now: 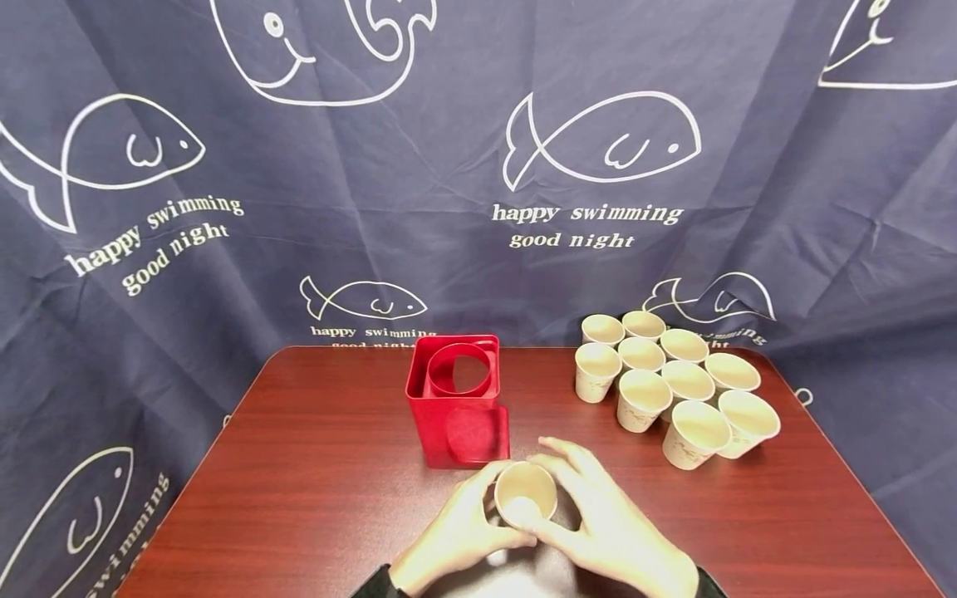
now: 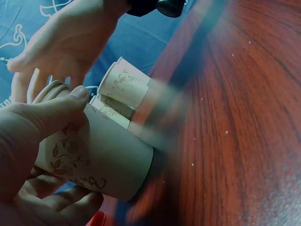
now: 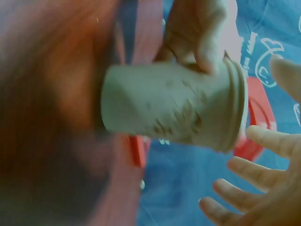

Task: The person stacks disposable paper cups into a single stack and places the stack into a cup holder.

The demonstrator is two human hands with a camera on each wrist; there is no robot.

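Note:
My left hand (image 1: 463, 519) grips a paper cup (image 1: 526, 490) near the front of the table, thumb on one side and fingers on the other. A doubled rim on this cup (image 3: 174, 106) in the right wrist view suggests nested cups. Printed flowers show on its side. My right hand (image 1: 601, 523) is beside it with spread, mostly straight fingers (image 3: 256, 174), which stand apart from the cup's wall. Just beyond the hands stands a red square box (image 1: 456, 423) with a round ring in its open top.
Several upright paper cups (image 1: 641, 399) stand close together at the table's back right. The brown wooden table (image 1: 299, 482) ends at a dark blue curtain (image 1: 449, 166) with white fish drawings.

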